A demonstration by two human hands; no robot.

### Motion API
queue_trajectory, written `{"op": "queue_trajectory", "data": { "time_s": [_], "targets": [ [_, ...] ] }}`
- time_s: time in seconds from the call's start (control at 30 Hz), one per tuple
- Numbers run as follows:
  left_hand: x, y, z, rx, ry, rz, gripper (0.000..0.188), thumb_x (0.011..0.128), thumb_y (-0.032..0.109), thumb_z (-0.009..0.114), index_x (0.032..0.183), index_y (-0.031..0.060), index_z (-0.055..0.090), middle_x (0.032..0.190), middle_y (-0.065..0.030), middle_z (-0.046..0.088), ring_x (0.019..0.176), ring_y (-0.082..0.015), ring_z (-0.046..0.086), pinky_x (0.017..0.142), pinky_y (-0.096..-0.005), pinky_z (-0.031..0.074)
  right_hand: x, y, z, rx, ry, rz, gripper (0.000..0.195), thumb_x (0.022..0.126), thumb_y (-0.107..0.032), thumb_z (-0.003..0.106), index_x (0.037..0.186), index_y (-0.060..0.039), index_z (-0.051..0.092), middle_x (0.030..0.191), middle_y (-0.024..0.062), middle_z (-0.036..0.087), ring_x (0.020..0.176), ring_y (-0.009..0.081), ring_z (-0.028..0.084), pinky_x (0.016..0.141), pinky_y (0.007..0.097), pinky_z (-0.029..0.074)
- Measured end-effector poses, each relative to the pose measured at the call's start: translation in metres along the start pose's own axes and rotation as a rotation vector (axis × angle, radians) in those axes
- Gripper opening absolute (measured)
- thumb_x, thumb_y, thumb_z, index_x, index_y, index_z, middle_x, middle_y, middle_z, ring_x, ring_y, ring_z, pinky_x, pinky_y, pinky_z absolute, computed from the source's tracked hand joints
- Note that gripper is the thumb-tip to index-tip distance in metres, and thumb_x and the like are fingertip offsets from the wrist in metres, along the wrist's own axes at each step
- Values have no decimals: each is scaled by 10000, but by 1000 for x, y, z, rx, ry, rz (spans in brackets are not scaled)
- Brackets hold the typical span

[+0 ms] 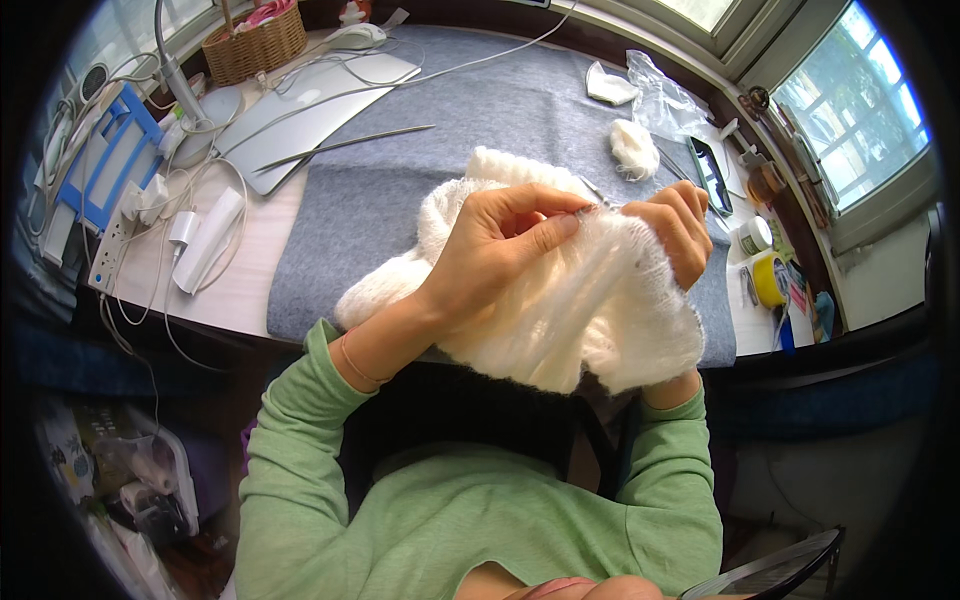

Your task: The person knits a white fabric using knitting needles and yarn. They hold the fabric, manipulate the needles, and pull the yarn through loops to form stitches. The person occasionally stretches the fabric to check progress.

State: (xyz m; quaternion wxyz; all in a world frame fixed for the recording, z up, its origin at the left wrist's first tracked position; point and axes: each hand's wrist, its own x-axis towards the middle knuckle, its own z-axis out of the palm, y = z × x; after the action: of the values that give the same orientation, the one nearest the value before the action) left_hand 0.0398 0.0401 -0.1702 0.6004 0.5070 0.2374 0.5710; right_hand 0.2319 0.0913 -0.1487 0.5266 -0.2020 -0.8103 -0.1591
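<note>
A cream-white knitted fabric hangs over the table's near edge, bunched up between both hands. Thumb and forefinger of my left hand pinch its upper edge. A thin metal knitting needle shows just beyond those fingertips; most of it is hidden. My right hand is curled around the fabric's upper right edge, and whatever lies inside the fist cannot be seen. More of the knitting, with a ribbed band, lies folded on the grey felt mat behind and left of my left hand.
A small ball of white yarn and a clear plastic bag lie beyond my right hand. Long needles rest across a silver laptop. Cables surround a power strip. Right: a phone, a tape roll.
</note>
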Motion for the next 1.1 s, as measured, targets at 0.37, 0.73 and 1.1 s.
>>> {"op": "queue_trajectory", "data": {
  "time_s": [0.37,0.73,1.1],
  "targets": [
    [1,-8,-2,-108,113,73,170,950,92,638,1095,11,678,941,-61,696,824,-73,630,718,-219,523,3,-15,-4,70,-75,-12,272,615,-306,774,727,-89,654,526,-20,427,538,141,396,653,314,291],
    [3,-11,-1,-30,18,79,129,948,77,636,1042,-5,667,942,-40,687,858,-73,624,778,-227,511,6,-5,12,46,-255,104,260,705,-264,717,833,-60,619,813,81,576,757,235,533,702,351,382],
    [2,-5,1,-103,79,91,153,954,69,614,1086,-1,644,952,-40,670,839,-80,618,743,-227,511,3,-21,-6,-86,-58,32,418,569,-396,782,854,-95,729,777,17,495,730,184,445,700,328,338]
  ]
}}
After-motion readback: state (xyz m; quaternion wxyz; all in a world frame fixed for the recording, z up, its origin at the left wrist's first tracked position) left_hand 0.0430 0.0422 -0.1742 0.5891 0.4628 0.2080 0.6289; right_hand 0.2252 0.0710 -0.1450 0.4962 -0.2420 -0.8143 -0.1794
